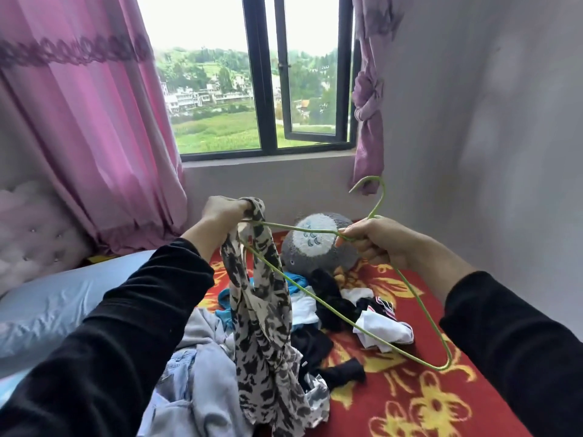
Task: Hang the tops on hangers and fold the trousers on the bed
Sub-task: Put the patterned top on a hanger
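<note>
Both arms reach forward, bare from wrist to mid-forearm, in black sleeves: the left sleeve point(126, 326) rises from the lower left, the right sleeve point(511, 335) from the lower right. The left hand point(224, 212) is raised higher, back of the hand upward, its fingers curled tightly round a bunched strap of the patterned top point(265, 310) together with one end of the green hanger point(315, 298). The right hand point(377, 244) sits lower and well apart from the left, its wrist slightly bent, thumb side turned toward the left hand, fingers wrapped round the hanger's wire just below the hook, which rises above its knuckles. The two hands face each other.
</note>
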